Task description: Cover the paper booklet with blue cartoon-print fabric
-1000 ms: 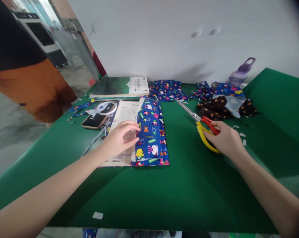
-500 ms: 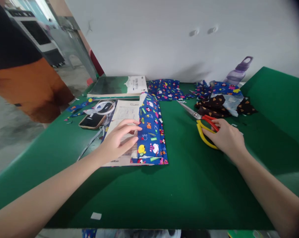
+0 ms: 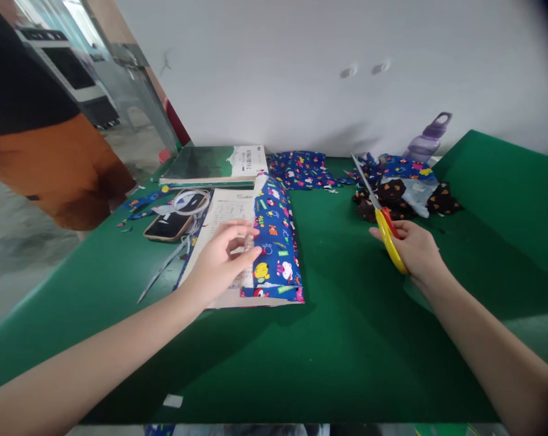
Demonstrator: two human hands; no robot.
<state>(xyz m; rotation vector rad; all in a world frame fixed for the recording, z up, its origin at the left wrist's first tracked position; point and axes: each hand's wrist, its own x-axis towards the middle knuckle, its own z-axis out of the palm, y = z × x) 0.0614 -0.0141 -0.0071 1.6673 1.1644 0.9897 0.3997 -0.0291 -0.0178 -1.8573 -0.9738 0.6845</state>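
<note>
My right hand (image 3: pixel 416 248) is closed on scissors (image 3: pixel 382 224) with one yellow and one red handle, off the right side of the book. Their blades point up and away, looking nearly together. My left hand (image 3: pixel 226 251) lies over an opened book (image 3: pixel 228 203), fingers bent, with a gap between thumb and forefinger. Its fingertips touch the edge of a blue cartoon-print cover (image 3: pixel 276 242) folded over the book's right side. Under the palm, part of the printed page is hidden.
At the back lie a green-and-white book (image 3: pixel 210 163), blue print scraps (image 3: pixel 301 169) and crumpled brown wrapping (image 3: pixel 392 194). A phone (image 3: pixel 169 224) sits left under a roll of tape (image 3: pixel 191 201). Behind the scraps stands a purple bottle (image 3: pixel 425 140). A person in orange shorts (image 3: pixel 65 169) stands left.
My right hand has turned the scissors more upright, and the handles have come closer together. My left fingers have bent more at the cover's edge. The view has shifted slightly.
</note>
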